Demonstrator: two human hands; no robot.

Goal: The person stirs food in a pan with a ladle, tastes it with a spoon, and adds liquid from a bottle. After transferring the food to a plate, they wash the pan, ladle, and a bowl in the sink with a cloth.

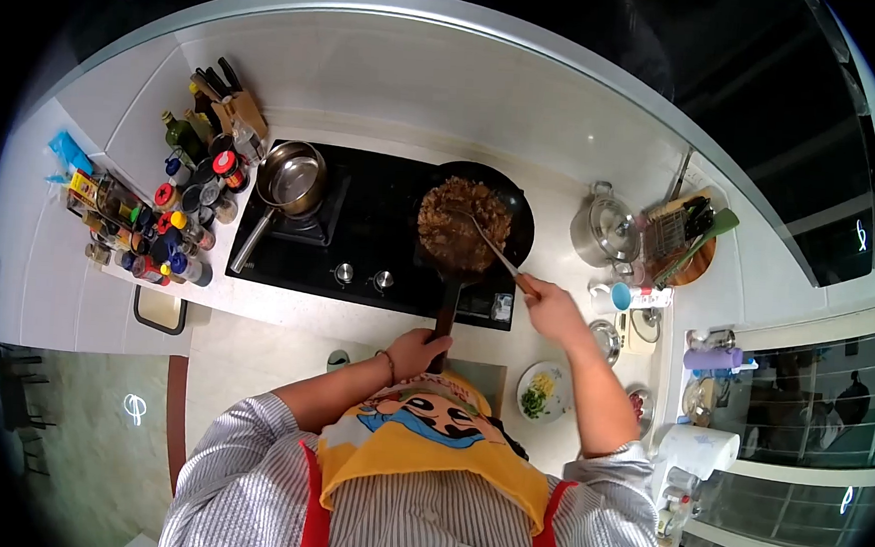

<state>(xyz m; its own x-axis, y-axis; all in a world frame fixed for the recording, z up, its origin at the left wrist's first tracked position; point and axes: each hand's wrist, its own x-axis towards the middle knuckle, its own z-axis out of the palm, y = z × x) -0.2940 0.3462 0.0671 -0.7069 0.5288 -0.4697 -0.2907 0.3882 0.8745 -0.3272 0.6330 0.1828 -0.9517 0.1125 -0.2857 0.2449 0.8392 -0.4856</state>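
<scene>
A dark wok (pixel 523 214) sits on the right side of the black cooktop, with brown minced food (pixel 460 237) spread in it. My left hand (pixel 420 355) is wrapped round the wok's handle (pixel 447 314), which points toward my body. In my right hand (pixel 551 311) is the wooden grip of a spatula (pixel 503 263), held at the wok's right edge. Its metal shaft slants down to the left into the food, where the head is mostly hidden.
A steel saucepan (pixel 293 176) stands on the left burner. Bottles and jars (pixel 175 217) crowd the left corner beside a knife block (pixel 239 113). To the right are a lidded steel pot (pixel 606 229), a blue cup (pixel 620 296) and a plate of chopped green and yellow pieces (pixel 544 391).
</scene>
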